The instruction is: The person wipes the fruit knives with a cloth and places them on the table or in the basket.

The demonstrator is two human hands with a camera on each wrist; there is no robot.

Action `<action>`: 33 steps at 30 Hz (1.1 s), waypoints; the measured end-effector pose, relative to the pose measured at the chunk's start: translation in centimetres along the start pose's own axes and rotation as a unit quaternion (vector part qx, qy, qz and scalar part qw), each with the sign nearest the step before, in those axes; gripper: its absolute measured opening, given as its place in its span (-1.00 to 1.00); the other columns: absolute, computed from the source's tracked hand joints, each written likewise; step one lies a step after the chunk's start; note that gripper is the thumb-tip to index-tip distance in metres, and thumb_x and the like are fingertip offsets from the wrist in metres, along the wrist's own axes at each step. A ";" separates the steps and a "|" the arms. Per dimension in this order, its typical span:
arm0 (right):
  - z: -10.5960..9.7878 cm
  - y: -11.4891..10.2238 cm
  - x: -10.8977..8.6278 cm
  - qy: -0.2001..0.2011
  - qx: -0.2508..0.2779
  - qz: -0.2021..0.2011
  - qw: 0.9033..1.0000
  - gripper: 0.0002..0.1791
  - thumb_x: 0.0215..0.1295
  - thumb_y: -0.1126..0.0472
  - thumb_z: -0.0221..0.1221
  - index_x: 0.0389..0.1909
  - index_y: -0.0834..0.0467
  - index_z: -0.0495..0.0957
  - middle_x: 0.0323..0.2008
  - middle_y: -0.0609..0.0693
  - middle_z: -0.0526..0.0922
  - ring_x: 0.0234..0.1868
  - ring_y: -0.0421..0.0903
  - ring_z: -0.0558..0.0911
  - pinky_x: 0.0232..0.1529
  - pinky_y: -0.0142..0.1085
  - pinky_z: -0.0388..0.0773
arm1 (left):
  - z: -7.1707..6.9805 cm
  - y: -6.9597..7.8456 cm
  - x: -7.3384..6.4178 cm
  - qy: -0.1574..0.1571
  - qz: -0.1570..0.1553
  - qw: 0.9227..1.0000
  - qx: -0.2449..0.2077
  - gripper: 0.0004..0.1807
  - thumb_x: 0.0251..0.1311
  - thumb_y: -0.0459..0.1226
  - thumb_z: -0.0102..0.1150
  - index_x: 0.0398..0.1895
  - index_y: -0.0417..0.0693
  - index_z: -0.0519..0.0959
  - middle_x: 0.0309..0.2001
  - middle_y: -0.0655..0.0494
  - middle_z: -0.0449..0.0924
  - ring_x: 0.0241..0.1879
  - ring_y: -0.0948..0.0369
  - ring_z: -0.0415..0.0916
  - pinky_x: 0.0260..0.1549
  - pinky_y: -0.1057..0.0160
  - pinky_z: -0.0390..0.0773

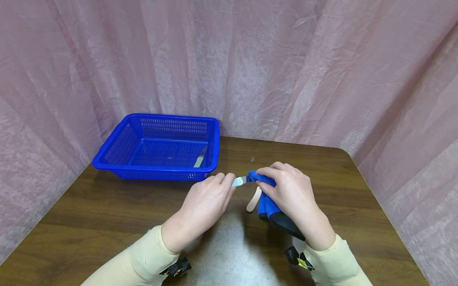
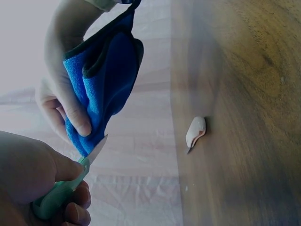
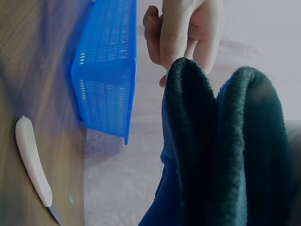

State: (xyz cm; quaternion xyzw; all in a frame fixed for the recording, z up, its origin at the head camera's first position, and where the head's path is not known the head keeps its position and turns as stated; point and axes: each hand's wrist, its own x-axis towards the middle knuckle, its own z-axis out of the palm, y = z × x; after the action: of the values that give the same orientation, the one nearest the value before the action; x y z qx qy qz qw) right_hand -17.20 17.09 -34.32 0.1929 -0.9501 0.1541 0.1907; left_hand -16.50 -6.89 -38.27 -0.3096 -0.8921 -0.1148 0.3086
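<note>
My left hand (image 1: 209, 196) grips a small knife by its pale green handle (image 2: 61, 193), the blade (image 2: 98, 149) pointing toward my right hand. A blue cloth with a dark edge (image 1: 269, 204) is pinched in my right hand (image 1: 290, 190), its folded end against the blade. The rest of the cloth hangs below the right fingers. On the table beneath lies a second knife with a cream handle (image 1: 253, 200), its blade mostly hidden by the cloth in the head view. The right wrist view shows this cream-handled knife (image 3: 34, 162) too.
A blue plastic basket (image 1: 154, 173) stands at the back left of the brown wooden table (image 1: 118, 214). Inside, near its right wall, lies a knife with a pale handle (image 1: 198, 161). A pink curtain (image 1: 250, 71) hangs behind the table.
</note>
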 end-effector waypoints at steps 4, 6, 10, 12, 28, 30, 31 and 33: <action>-0.1 0.2 0.1 -0.005 -0.001 0.008 1.000 -0.71 0.31 0.11 0.58 0.04 -0.09 0.88 -0.15 -0.09 0.80 -0.13 -0.02 0.73 -0.24 -0.02 0.67 | 0.0 -0.1 0.0 0.000 0.000 1.000 0.001 -0.72 0.44 -0.24 0.47 -0.21 -0.11 0.50 -0.47 0.10 0.40 -0.54 0.07 0.53 -0.68 0.15 0.48; -0.1 0.3 0.2 -0.007 -0.002 0.011 1.000 -0.71 0.32 0.11 0.57 0.05 -0.09 0.87 -0.14 -0.08 0.80 -0.12 -0.01 0.73 -0.23 0.00 0.68 | -0.1 -0.1 0.1 0.000 0.000 1.000 0.001 -0.72 0.44 -0.24 0.47 -0.21 -0.11 0.50 -0.47 0.10 0.41 -0.54 0.06 0.54 -0.68 0.15 0.48; -0.3 0.6 0.2 -0.010 -0.005 0.018 1.000 -0.71 0.33 0.11 0.56 0.05 -0.10 0.87 -0.12 -0.06 0.81 -0.12 0.01 0.74 -0.24 0.03 0.68 | -0.1 -0.1 0.1 0.000 0.000 1.000 -0.002 -0.72 0.43 -0.25 0.47 -0.21 -0.11 0.50 -0.47 0.10 0.41 -0.54 0.07 0.54 -0.68 0.15 0.48; -0.3 0.7 0.2 -0.009 -0.006 0.021 1.000 -0.72 0.34 0.11 0.55 0.06 -0.09 0.87 -0.13 -0.06 0.80 -0.12 0.02 0.74 -0.24 0.04 0.68 | -0.2 -0.1 0.1 0.000 -0.001 1.000 -0.004 -0.72 0.42 -0.26 0.49 -0.20 -0.11 0.50 -0.47 0.10 0.41 -0.55 0.07 0.53 -0.68 0.15 0.48; -0.8 1.3 0.2 -0.014 -0.011 0.058 0.998 -0.72 0.37 0.12 0.52 0.08 -0.10 0.87 -0.11 -0.04 0.80 -0.09 0.04 0.73 -0.24 0.07 0.67 | -0.4 -0.2 0.1 0.000 -0.006 1.000 -0.008 -0.75 0.45 -0.26 0.45 -0.20 -0.11 0.50 -0.47 0.09 0.42 -0.55 0.04 0.54 -0.66 0.13 0.51; -0.9 1.4 0.2 -0.014 -0.013 0.063 0.998 -0.72 0.37 0.12 0.51 0.08 -0.10 0.87 -0.10 -0.03 0.81 -0.08 0.04 0.74 -0.25 0.07 0.67 | -0.4 -0.2 0.1 -0.002 -0.008 1.000 -0.008 -0.75 0.46 -0.26 0.44 -0.19 -0.11 0.50 -0.46 0.09 0.43 -0.54 0.04 0.54 -0.65 0.12 0.52; -0.9 1.4 0.2 -0.014 -0.014 0.065 0.998 -0.71 0.37 0.12 0.51 0.08 -0.10 0.87 -0.09 -0.03 0.81 -0.08 0.04 0.74 -0.25 0.07 0.67 | -0.4 -0.2 0.2 -0.002 -0.008 1.000 -0.008 -0.76 0.46 -0.26 0.44 -0.19 -0.11 0.50 -0.46 0.09 0.43 -0.54 0.03 0.54 -0.65 0.11 0.52; -0.9 1.5 0.2 -0.012 -0.016 0.067 0.998 -0.71 0.37 0.12 0.51 0.09 -0.10 0.86 -0.08 -0.02 0.81 -0.08 0.05 0.75 -0.25 0.08 0.67 | -0.5 -0.2 0.2 -0.002 -0.010 1.000 -0.008 -0.76 0.46 -0.26 0.44 -0.18 -0.11 0.51 -0.46 0.09 0.44 -0.54 0.02 0.55 -0.64 0.10 0.53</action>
State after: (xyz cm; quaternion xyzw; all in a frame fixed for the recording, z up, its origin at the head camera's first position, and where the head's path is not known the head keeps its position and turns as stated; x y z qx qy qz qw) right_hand -17.75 18.69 -33.74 0.1278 -0.9654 0.1491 0.1716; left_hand -16.53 -7.17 -37.80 -0.3035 -0.8947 -0.1245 0.3030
